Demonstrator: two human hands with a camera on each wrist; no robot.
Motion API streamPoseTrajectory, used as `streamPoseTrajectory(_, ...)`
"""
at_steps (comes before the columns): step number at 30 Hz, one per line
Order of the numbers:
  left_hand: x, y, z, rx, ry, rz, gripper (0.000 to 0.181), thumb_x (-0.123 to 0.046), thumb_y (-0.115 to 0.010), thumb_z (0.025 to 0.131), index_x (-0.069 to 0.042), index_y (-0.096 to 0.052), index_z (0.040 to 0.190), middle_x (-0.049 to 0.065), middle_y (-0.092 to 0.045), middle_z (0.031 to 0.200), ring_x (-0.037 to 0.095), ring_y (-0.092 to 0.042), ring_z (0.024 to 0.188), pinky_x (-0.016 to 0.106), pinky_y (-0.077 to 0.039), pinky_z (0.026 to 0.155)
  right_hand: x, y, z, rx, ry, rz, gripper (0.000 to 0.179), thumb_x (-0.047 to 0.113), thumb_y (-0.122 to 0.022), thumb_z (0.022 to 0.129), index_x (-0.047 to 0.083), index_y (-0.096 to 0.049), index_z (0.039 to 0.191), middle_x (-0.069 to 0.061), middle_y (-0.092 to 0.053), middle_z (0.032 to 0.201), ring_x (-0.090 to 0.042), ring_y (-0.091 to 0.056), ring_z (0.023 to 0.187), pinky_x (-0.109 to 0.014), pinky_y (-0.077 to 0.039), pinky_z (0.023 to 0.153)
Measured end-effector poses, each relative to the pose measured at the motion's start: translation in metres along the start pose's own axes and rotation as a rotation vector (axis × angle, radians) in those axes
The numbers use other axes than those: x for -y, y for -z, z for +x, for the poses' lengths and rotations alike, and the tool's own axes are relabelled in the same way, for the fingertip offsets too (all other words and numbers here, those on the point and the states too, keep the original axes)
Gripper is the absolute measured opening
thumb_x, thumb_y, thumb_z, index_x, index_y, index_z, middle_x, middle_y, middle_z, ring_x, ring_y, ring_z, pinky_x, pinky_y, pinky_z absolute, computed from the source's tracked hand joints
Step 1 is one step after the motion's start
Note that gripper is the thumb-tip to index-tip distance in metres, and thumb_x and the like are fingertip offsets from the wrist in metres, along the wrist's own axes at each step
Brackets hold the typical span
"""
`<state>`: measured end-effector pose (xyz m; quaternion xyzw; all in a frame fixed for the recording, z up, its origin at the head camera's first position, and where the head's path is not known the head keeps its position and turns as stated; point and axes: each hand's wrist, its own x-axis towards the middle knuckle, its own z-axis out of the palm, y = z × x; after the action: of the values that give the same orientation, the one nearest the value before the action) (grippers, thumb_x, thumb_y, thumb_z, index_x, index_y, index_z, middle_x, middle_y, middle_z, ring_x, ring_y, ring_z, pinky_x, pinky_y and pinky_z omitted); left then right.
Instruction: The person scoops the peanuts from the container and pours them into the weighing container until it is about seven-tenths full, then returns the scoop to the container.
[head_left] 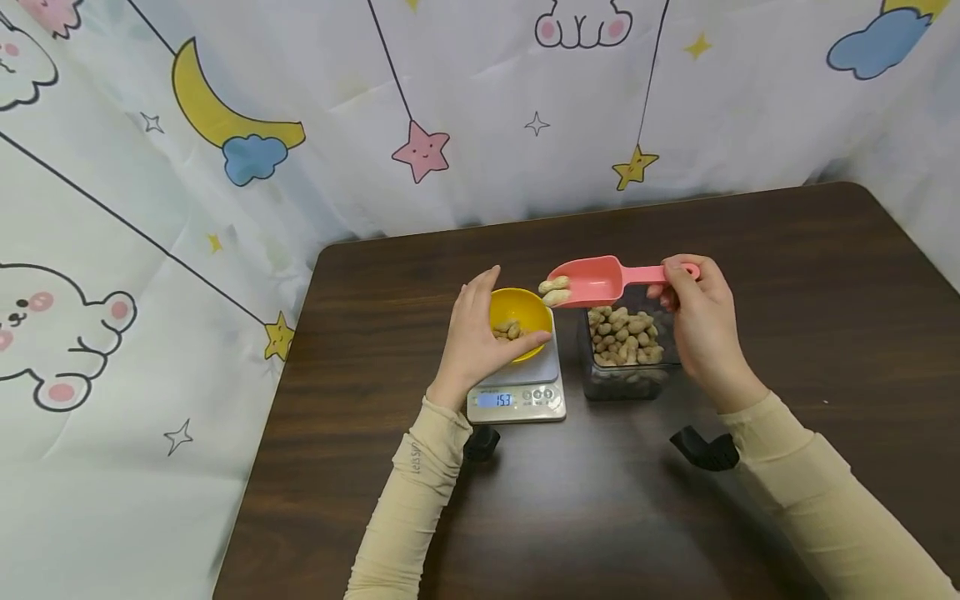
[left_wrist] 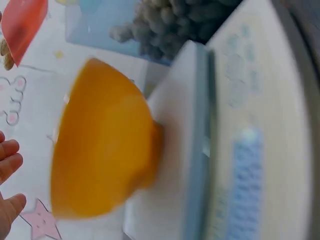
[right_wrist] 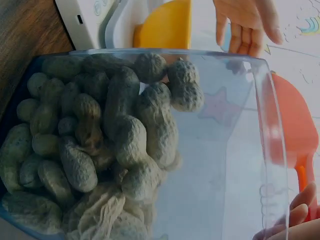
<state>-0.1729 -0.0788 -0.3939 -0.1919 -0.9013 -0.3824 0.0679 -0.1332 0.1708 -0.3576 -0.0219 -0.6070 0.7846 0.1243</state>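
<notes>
My right hand grips the handle of a pink scoop, held level above the peanut box. A couple of peanuts lie at the scoop's lip, close to the rim of a yellow bowl. Some peanuts rest inside that bowl, which stands on a kitchen scale reading what looks like 153 or 15.3. My left hand is spread above the bowl's near-left side, thumb and fingers apart; in the left wrist view its fingertips show apart from the bowl.
A clear plastic box holding many peanuts stands right of the scale on the dark wooden table. Black straps sit at both wrists. A patterned curtain hangs behind the table.
</notes>
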Motion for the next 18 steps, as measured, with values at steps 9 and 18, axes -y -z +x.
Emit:
streamPoseTrajectory(9,0.022,-0.009,-0.017,-0.018,0.077,0.021,0.101,-0.051,-0.077,0.067,-0.013,-0.027,0.145,0.007,-0.034,0.149,0.026,-0.031,0.137,0.048,-0.018,0.118,-0.01,-0.011,0.002,0.034,-0.076,-0.311,0.015,0.032,-0.047,0.097,0.019,-0.045,0.105,0.007,-0.054,0.083,-0.006,-0.049,0.078,-0.015,-0.041,0.071)
streamPoseTrajectory(18,0.034,-0.016,-0.024,-0.009,0.136,0.06,0.107,-0.054,-0.079,0.064,-0.01,-0.025,0.146,0.008,-0.032,0.149,0.025,-0.028,0.139,0.047,-0.009,0.12,-0.016,-0.017,0.005,0.073,-0.017,-0.53,0.024,0.034,-0.043,0.098,0.013,-0.044,0.111,0.008,-0.053,0.083,-0.009,-0.048,0.075,-0.02,-0.038,0.061)
